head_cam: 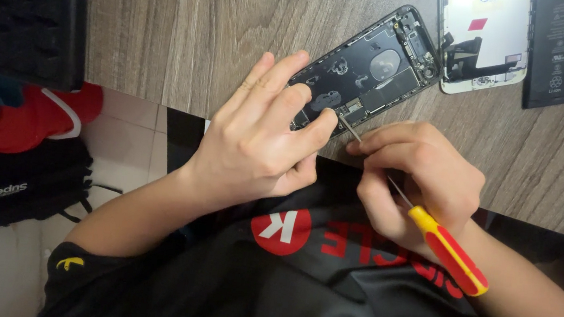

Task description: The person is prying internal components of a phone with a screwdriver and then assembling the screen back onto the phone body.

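Wood-grain table [226,25], tiled floor below | opened phone [366,72] steadied under spread left hand [260,135] | screwdriver [429,232] pinched by right hand [421,181], tip at phone's lower edge

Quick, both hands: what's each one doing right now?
Left hand: open, fingers spread, fingertips resting on the opened phone body.
Right hand: closed around the red-and-yellow screwdriver, tip at the phone's lower end.

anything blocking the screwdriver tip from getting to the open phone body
Nothing visible. The screwdriver in the right hand runs straight to the opened phone body; its tip sits beside the left hand fingertip, which presses on the phone, not across the shaft.
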